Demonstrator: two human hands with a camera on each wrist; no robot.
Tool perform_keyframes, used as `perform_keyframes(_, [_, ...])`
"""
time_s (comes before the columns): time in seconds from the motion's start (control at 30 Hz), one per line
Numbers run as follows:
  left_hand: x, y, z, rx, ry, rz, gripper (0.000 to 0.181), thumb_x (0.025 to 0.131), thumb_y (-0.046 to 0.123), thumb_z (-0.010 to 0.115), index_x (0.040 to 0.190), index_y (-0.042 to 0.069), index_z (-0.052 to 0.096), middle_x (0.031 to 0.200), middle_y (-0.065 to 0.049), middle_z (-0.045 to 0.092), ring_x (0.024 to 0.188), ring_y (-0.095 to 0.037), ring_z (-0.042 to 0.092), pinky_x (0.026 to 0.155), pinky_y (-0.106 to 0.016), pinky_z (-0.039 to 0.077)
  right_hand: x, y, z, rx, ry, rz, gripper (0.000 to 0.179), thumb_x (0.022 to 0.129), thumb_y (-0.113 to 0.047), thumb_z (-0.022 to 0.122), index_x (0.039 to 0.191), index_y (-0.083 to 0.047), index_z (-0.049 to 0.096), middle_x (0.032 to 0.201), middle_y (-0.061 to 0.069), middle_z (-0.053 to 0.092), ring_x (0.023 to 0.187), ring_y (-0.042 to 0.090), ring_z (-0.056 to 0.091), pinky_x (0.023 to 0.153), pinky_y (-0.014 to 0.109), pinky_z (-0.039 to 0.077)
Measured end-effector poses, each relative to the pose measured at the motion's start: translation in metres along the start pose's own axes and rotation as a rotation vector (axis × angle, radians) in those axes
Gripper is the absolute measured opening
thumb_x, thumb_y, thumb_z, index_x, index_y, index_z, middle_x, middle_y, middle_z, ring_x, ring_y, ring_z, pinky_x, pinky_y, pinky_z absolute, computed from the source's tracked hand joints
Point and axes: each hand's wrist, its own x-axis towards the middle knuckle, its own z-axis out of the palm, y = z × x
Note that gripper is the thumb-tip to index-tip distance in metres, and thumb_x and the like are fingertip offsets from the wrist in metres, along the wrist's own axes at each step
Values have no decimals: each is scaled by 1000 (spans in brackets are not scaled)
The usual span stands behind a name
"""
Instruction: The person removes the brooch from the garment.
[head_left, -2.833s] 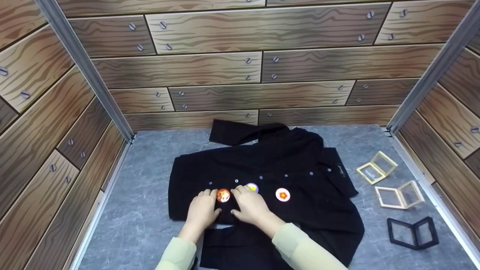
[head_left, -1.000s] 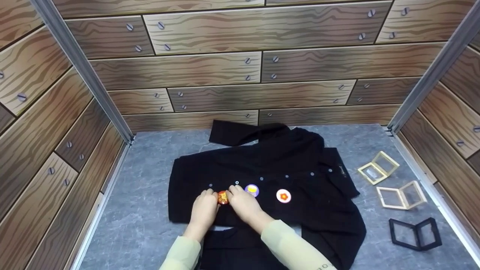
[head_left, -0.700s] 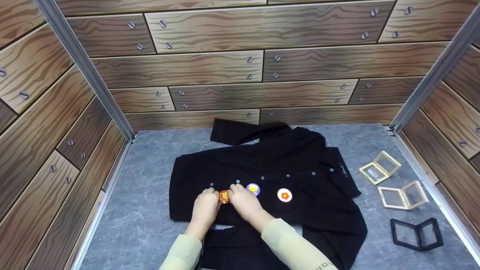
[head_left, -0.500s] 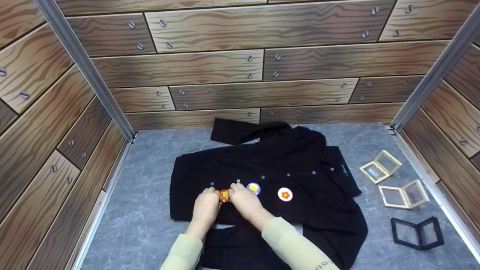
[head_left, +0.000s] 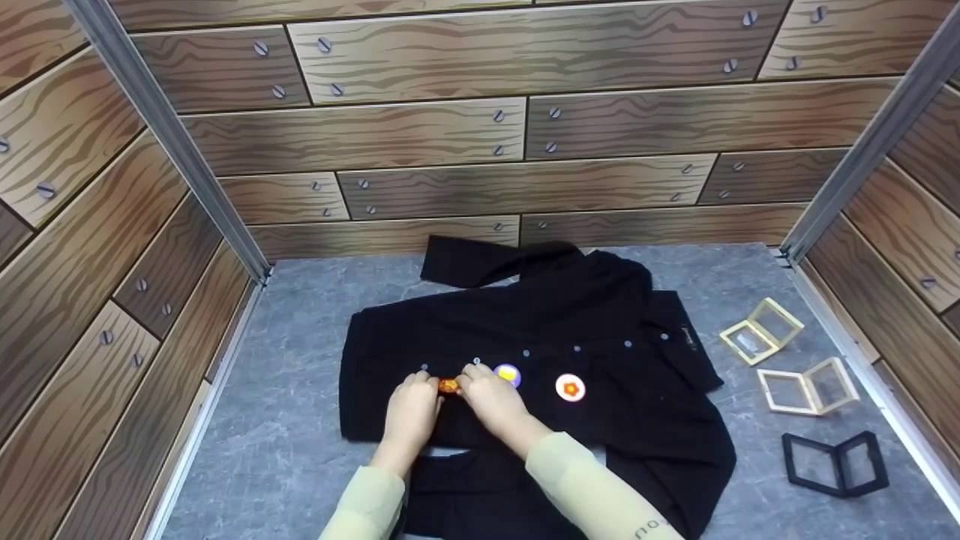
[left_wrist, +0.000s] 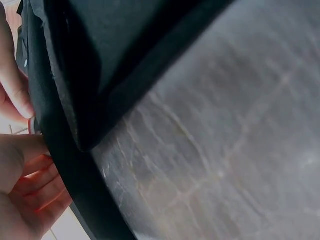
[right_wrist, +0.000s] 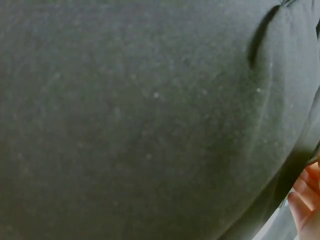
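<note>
A black button-up shirt [head_left: 495, 322] lies on its side across the grey floor in the head view. My left hand [head_left: 411, 415] pinches the left edge of a round orange badge [head_left: 448, 385], and my right hand [head_left: 491, 403] holds its right edge. The badge looks tilted, its face foreshortened, and fingers cover both sides. Beside the right hand, a purple-and-yellow badge [head_left: 509, 375] is on the shirt. Further right sits a white badge with a red flower [head_left: 571, 388]. In the left wrist view, a thin badge rim [left_wrist: 32, 126] shows between fingers at the cloth's edge.
Three small hinged frames stand open at the right: yellow [head_left: 760, 332], pale wood [head_left: 806, 387] and black [head_left: 835, 465]. Wood-patterned walls [head_left: 420, 131] enclose the floor [head_left: 292, 330] at the back and sides. A row of snaps runs along the shirt.
Both hands have closed in on the orange badge from its sides. Its face has tipped from nearly full round to a narrow strip. The other badges keep their places on the shirt.
</note>
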Motion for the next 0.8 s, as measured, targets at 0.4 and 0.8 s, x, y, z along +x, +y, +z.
perform_keyframes(0.4, [5, 1, -1, -24, -23, -25, 23, 79, 11, 89, 95, 1, 76, 107, -17, 77, 94, -32, 73, 80, -43, 62, 2, 4, -2, 103, 37, 26, 11, 98, -14, 71, 99, -5, 77, 98, 5, 71, 102, 24, 68, 97, 35, 58])
perform_keyframes(0.8, [9, 2, -4, -92, -43, -81, 21, 86, 10, 84, 104, 0, 77, 98, -11, 73, 91, -30, 71, 79, -43, 61, 8, 4, -12, 366, -38, 209, 17, 102, -13, 66, 96, -4, 79, 94, 8, 74, 93, 28, 72, 89, 39, 58])
